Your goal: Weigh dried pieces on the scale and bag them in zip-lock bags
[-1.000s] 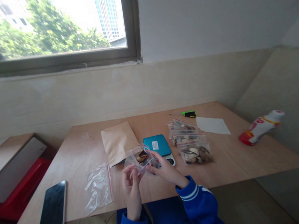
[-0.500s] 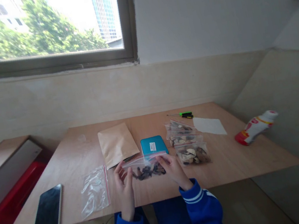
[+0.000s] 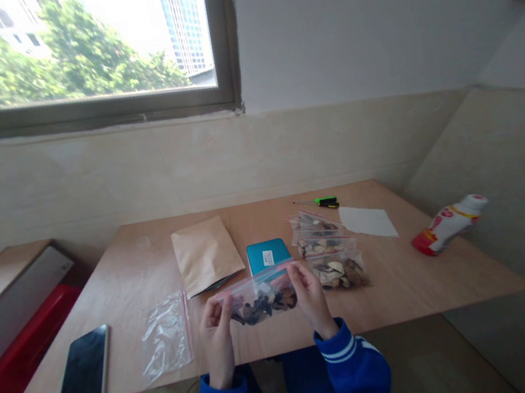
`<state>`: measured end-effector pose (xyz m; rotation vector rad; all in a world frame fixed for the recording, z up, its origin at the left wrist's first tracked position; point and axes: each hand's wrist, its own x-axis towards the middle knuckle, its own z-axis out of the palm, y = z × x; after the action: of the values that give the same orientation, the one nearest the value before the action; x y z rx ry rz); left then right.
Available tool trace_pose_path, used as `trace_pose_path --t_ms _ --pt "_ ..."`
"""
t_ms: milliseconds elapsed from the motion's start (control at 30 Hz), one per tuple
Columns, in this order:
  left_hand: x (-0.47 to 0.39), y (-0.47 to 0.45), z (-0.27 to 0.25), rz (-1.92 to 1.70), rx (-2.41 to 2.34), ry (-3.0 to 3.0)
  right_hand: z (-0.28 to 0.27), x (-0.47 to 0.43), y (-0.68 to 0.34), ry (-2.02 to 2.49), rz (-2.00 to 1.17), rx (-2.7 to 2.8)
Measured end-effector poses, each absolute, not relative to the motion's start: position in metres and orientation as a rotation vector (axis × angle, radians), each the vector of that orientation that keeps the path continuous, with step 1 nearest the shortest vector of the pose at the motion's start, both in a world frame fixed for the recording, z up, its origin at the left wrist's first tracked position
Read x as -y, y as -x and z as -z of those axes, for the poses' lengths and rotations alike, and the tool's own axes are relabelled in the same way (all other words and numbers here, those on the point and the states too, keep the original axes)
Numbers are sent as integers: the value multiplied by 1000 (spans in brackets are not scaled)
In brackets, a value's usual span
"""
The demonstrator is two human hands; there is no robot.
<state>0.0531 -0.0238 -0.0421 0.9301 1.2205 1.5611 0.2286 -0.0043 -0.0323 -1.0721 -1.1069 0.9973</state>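
Note:
A clear zip-lock bag point(image 3: 263, 301) with dark dried pieces in it hangs between my two hands, above the near part of the table. My left hand point(image 3: 219, 336) pinches its left top corner, and my right hand point(image 3: 309, 293) pinches the right top corner. The red zip edge runs along the top, tilted a little higher at the right. Behind the bag lies a blue-green case point(image 3: 269, 254) with a white label, partly covered by the bag. Just right of my right hand, a filled zip-lock bag point(image 3: 341, 272) of pale and brown dried slices lies flat.
More filled bags point(image 3: 319, 230) lie behind that one. A brown paper pouch point(image 3: 206, 254), a flat clear bag point(image 3: 165, 335) and a cabled phone point(image 3: 82, 381) are to the left. Screwdrivers point(image 3: 327, 202), white paper point(image 3: 367, 221) and a tilted red-and-white bottle point(image 3: 448, 226) are right.
The held bag has tilted, its right end rising, and its dark contents now show more widely. My right hand has shifted slightly up and right; the left fingers have closed in on the corner.

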Motion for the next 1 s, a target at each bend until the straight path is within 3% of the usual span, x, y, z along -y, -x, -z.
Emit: trace_pose_path --t_ms 533,1000 --pt "29 -58 39 -1668 -1316 -1050 36 16 -233 1153 -777 905" --pt "19 -66 37 -1616 -1211 -1005 38 10 -234 1099 -855 1083"
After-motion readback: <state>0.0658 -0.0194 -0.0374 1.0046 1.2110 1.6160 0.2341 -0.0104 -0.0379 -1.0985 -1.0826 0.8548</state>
